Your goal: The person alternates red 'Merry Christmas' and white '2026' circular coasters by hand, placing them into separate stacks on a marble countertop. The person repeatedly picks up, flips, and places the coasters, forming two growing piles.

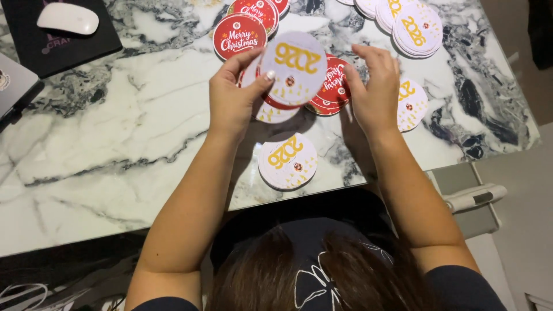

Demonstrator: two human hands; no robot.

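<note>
Left hand (233,101) is pinching a white round card with gold numerals (292,68), thumb on its face, fingers curling behind, lifting it above the marble table (115,132). The card is sitting at roughly 1 o'clock from that hand and is tilting toward the camera. More white and red discs seem to be fanning out beneath it in the same grip; how many, cannot tell.

Right hand (374,95) is standing half open at 3 o'clock of the card, fingers curving loosely, fingertips (364,53) hovering near the card's right edge; contact unclear. Between the two hands, a small stack of red round greeting cards (334,86) is showing, partly covered by the raised white card.

At 6 o'clock from the hands, a stack of white round cards (287,162) is lying flat on the marble. At 12 o'clock, a red stack (239,35) is resting near the far edge. At 2 o'clock, a taller white pile (416,30) is lying. Just right of the right hand, a single white card (412,105) is peeking out.

Far at 10 o'clock, a white computer mouse (68,18) is sitting on a dark mouse pad (63,49).
</note>
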